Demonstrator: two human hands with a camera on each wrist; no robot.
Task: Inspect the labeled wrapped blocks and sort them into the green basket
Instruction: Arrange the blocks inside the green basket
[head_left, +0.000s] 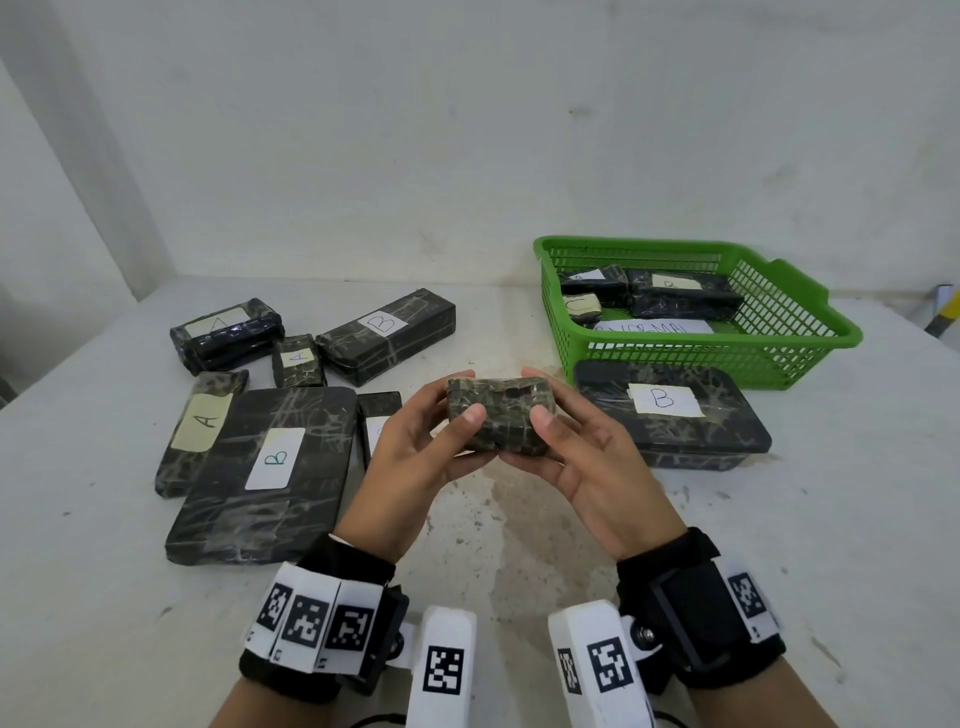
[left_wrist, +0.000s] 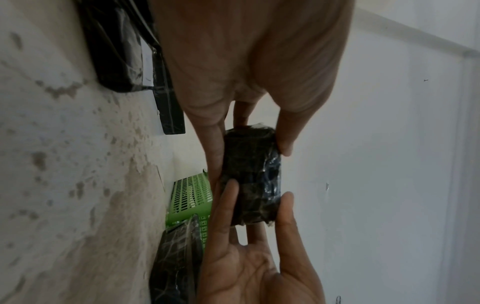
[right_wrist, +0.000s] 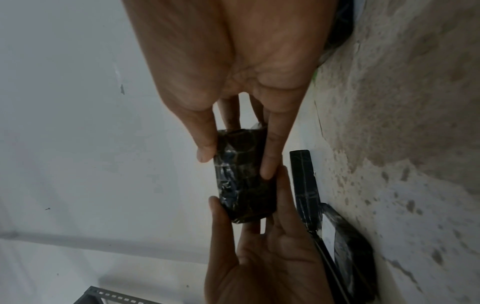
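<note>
Both hands hold one small dark wrapped block (head_left: 498, 413) (left_wrist: 252, 176) (right_wrist: 244, 185) above the table's middle. My left hand (head_left: 460, 397) (left_wrist: 250, 152) pinches its left end between thumb and fingers. My right hand (head_left: 540, 395) (right_wrist: 236, 164) pinches the right end the same way. No label shows on the faces turned to me. The green basket (head_left: 639, 244) (left_wrist: 192, 195) stands at the back right with several wrapped blocks inside, one marked B (head_left: 680, 293) and one marked C (head_left: 582, 306).
Left of the hands lie blocks marked A (head_left: 226, 332) (head_left: 200, 431) and B (head_left: 387, 330) (head_left: 270, 467). A small block (head_left: 376, 421) is partly hidden by my left hand. A flat B block (head_left: 670, 415) lies against the basket's front. A wall stands behind.
</note>
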